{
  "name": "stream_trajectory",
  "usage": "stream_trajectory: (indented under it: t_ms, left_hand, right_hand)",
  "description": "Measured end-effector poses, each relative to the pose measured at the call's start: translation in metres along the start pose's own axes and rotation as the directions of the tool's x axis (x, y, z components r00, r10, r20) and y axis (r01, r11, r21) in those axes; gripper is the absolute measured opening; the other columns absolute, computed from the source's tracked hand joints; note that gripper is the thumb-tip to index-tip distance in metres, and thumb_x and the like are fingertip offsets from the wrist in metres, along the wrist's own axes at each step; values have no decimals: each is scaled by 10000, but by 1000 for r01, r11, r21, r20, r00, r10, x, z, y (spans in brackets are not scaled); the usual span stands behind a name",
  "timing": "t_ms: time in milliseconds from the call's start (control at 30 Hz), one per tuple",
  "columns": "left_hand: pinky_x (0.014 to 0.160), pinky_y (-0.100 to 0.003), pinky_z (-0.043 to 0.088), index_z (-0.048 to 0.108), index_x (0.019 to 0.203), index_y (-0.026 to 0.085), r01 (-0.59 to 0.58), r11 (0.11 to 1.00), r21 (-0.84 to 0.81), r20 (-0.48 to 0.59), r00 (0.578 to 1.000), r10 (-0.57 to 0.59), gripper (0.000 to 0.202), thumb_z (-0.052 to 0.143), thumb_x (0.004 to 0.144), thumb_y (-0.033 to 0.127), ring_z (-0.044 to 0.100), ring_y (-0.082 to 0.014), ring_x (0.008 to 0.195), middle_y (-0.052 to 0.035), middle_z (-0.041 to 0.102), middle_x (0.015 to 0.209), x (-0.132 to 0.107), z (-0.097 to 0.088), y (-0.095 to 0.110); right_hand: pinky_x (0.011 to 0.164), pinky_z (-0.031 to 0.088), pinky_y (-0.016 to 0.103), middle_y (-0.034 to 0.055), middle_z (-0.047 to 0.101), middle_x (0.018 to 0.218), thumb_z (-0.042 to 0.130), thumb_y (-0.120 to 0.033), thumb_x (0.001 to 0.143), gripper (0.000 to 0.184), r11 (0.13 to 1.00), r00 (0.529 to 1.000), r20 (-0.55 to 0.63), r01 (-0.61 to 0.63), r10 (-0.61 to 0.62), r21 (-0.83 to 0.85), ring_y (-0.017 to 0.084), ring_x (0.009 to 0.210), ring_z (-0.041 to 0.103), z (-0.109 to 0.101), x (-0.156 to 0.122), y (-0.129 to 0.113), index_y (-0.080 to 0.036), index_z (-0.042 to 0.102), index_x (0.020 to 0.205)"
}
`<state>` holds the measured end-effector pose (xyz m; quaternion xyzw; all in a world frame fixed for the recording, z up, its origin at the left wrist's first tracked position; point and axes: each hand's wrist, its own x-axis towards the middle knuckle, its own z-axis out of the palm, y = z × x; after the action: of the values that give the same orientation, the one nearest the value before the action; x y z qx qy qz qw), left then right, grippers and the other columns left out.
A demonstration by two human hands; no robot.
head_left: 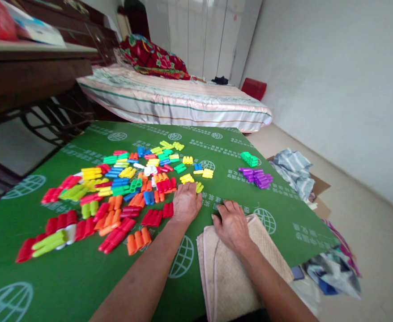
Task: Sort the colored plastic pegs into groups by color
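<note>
My left hand (187, 203) is at the right edge of a spread of coloured plastic tube pieces, its thumb and fingers closed about a lime-green tube piece (199, 187). Yellow tube pieces (187, 178) lie just beyond its fingertips. Red tube pieces (152, 218) and orange tube pieces (138, 241) are to its left, most of them joined side by side in short rows. My right hand (232, 222) rests palm down, partly on a folded beige cloth (213, 268), with thumb and fingers apart and nothing visible in it.
Green pieces (249, 158) and purple pieces (256, 177) sit in separate groups on the right of the green board (143, 281). Beyond it stands a bed (183, 100). A wooden table (32, 67) is at the left. Cloths (293, 172) lie off the right edge.
</note>
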<state>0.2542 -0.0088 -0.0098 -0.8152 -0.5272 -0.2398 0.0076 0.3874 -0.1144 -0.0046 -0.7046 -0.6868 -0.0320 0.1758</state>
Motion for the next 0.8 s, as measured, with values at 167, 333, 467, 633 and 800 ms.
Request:
stream_trajectory:
  t_ms: [167, 333, 467, 633, 800]
  left_hand:
    - [852, -389, 434, 581, 1044, 126, -11, 1000, -28, -17, 1000, 10, 275, 511, 794, 217, 541, -280, 953, -122, 623, 1009, 0, 1, 0]
    - [863, -373, 432, 587, 1019, 125, -13, 999, -51, -2, 1000, 13, 252, 505, 788, 183, 529, -272, 948, -115, 620, 1001, 0, -1, 2]
    - [876, -354, 431, 589, 1021, 106, -19, 998, -65, 6, 1000, 19, 255, 499, 791, 168, 519, -263, 957, -116, 617, 1010, 1, -1, 3]
    - [888, -349, 428, 583, 1043, 101, -18, 997, -80, 10, 1000, 18, 274, 505, 790, 173, 516, -259, 972, -117, 614, 1026, 1, 0, 3]
    - [887, -352, 431, 589, 1033, 116, -18, 997, -76, 11, 1000, 19, 264, 506, 790, 175, 515, -260, 967, -107, 618, 1031, 1, 1, 3]
  right_hand:
    - [845, 399, 381, 99, 582, 987, 523, -273, 839, 181, 1000, 1000, -21, 11, -11, 8, 246, 965, 470, 0, 0, 1, -184, 638, 947]
    - [837, 400, 371, 100, 578, 986, 522, -271, 838, 189, 1000, 1000, -19, 17, -17, 16, 243, 957, 464, -1, 0, 1, -173, 646, 941]
    - [836, 397, 367, 95, 575, 989, 528, -270, 832, 191, 1000, 1000, -15, 12, -12, 21, 240, 960, 462, -1, 1, 3, -173, 648, 944]
    - [823, 395, 368, 96, 578, 984, 530, -273, 830, 200, 1000, 1000, -25, 16, -16, 25, 242, 949, 465, 1, 1, 4, -168, 650, 951]
    - [828, 395, 365, 95, 576, 969, 537, -270, 825, 199, 999, 999, -46, 29, -27, 32, 242, 947, 463, 3, 1, 6, -170, 653, 952]
